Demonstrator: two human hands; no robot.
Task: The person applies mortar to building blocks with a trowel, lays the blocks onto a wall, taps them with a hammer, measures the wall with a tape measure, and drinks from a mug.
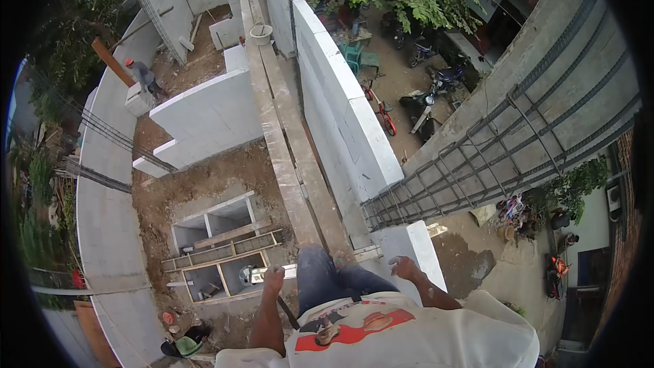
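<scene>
While the head camera looks down from on high, we get lettering across the white T-shirt [443, 330], too small and warped to read, above a red printed panel [351, 335]. Now the walkway: two long weathered planks [283, 163] run side by side beneath the wearer, brown-grey, smeared with pale marks, a dark slot between them. Farther along, a pale basin [261, 31] stands on them! And the hands are well apart. Left hand [274, 277], fingers curled, hangs beside the blue trousers [317, 276], a pale crosswise bar [291, 271] showing behind it; whether it grips anything, I cannot tell. Right hand [406, 269], fingers loosely parted, is out by the white block wall [421, 249]; contact can't be made out. Just beyond, a ribbed rebar cage [477, 157] stretches up and right. Down left, a person in a red helmet [129, 62] stoops beside pale blocks [138, 100].
</scene>
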